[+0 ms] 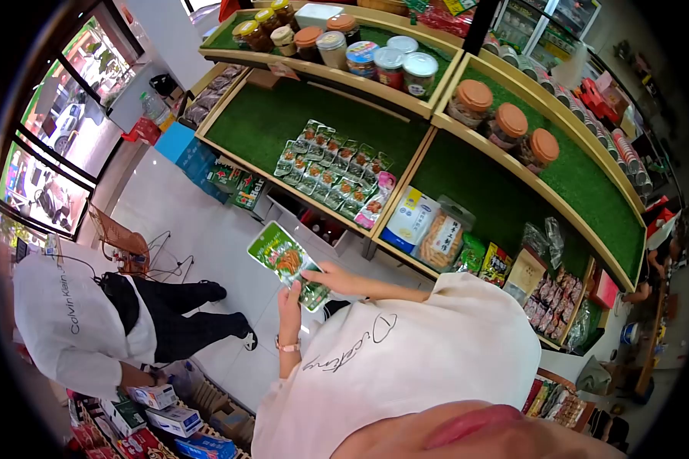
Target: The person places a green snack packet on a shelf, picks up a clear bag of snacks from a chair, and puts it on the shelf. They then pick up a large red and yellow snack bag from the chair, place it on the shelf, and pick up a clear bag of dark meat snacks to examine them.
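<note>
A green food packet (287,260) with a picture of brown food on its front is held up in front of my chest, tilted. My left hand (288,304), with a pink-banded watch on the wrist, grips its lower left edge. On the other side, my right hand (331,279) is closed on the packet's lower right part, thumb on the front. Above lies a group of small green snack packets (333,172) on a grass-lined shelf (283,107), with a pink packet (377,200) at its right end.
Jars and tubs (390,65) line the upper shelf. To the right are orange-lidded jars (509,122) and bagged foods (440,237). A person in a white shirt (61,314) stands at left, a hand near boxes (172,419). White floor tiles (230,306) lie between us.
</note>
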Demonstrator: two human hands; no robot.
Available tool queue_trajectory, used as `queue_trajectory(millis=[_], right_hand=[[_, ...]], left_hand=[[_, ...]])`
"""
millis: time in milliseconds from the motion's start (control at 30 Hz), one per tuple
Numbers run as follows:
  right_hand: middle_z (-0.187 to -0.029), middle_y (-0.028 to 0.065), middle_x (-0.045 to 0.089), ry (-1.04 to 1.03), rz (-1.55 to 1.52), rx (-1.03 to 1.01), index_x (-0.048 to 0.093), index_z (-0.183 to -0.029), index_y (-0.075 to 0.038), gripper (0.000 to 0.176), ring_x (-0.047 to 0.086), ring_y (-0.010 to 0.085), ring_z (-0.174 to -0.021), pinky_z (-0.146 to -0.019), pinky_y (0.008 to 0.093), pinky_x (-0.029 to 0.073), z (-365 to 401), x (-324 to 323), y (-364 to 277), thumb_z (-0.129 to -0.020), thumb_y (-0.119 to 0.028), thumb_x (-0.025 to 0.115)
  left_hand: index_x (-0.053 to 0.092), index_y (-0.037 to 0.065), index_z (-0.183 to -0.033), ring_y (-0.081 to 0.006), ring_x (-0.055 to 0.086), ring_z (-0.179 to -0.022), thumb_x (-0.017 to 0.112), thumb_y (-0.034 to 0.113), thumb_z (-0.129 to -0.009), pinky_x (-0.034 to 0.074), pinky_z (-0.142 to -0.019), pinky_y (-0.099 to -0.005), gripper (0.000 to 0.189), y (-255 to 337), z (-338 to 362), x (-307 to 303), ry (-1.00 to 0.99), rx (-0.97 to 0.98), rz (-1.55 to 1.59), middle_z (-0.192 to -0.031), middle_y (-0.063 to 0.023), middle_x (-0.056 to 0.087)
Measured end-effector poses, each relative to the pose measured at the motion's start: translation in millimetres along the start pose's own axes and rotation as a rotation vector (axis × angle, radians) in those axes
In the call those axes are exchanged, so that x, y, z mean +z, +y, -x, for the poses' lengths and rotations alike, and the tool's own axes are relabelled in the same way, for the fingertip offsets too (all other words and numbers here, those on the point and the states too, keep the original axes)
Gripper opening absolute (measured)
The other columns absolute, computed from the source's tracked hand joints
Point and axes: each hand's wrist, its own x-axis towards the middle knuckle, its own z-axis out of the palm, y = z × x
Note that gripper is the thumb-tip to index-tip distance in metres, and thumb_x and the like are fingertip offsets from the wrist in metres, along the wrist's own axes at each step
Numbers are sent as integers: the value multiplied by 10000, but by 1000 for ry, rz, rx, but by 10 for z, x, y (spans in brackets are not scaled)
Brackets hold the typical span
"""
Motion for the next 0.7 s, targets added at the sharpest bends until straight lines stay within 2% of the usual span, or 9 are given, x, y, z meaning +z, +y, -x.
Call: queue_trajectory(millis=[100, 133, 233, 333, 467, 567, 600, 700], right_hand=[[-723, -29, 543, 33, 208, -82, 592, -863, -6, 406, 446, 45, -628, -531, 225, 377, -515, 165, -90, -869, -404, 509], [-759, -21, 563, -29, 287, 9, 591, -906, -2, 375, 476, 46, -648, -547, 225, 400, -574, 228, -317, -880, -366, 505], [-803, -13, 583, -57, -130, -26, 583, -955, -1, 333, 518, 54, -687, -580, 225, 433, -969, 405, -80, -893, -316, 495], [-849, 3, 597, 13, -78, 3, 576, -987, -7, 299, 544, 59, -747, -643, 218, 449, -1152, 386, -78, -898, -279, 489], [-883, 14, 593, 125, -180, 16, 573, -1012, -20, 289, 535, 56, -791, -691, 214, 437, -1362, 311, -61, -896, -272, 492], [-850, 15, 598, 202, -137, 63, 579, -971, -3, 330, 536, 62, -773, -676, 221, 434, -1606, 112, 20, -886, -312, 500], [-844, 16, 599, 218, -158, 54, 587, -952, -3, 329, 537, 62, -758, -657, 222, 437, -1686, 58, -53, -887, -314, 499], [-913, 16, 590, 257, -189, 20, 561, -1024, -14, 295, 538, 62, -800, -692, 221, 438, -2048, -156, -135, -906, -270, 471]], left_hand=[[510, 84, -704, -25, 404, -592, 550, 231, -865, 316, -514, -195, 221, 70, -353, -554, 41, 42, -110, -678, 45, 485], [419, 122, -611, -29, 283, -510, 583, 276, -844, 208, -451, -224, 324, 132, -425, -578, 141, 108, -129, -558, 69, 346], [453, 110, -635, -35, 311, -524, 598, 247, -835, 243, -462, -217, 284, 329, -598, -789, 116, 53, 21, -583, 65, 380], [500, 84, -679, -31, 351, -545, 601, 216, -832, 286, -481, -210, 227, 360, -812, -798, 132, 35, 76, -614, 62, 433], [566, 34, -772, -23, 410, -582, 586, 207, -842, 314, -497, -202, 188, 458, -1152, -881, -75, 38, -3, -674, 50, 513], [587, 21, -811, -24, 434, -602, 568, 211, -854, 341, -514, -197, 196, 372, -1563, -962, -188, -33, -27, -706, 37, 542], [596, 10, -890, -52, 511, -669, 523, 213, -880, 416, -618, -210, 216, 548, -1655, -882, -231, -72, -23, -780, -1, 593], [594, -11, -918, -32, 483, -683, 512, 229, -890, 405, -605, -199, 255, 788, -2062, -825, -244, -100, -180, -796, 11, 584]])
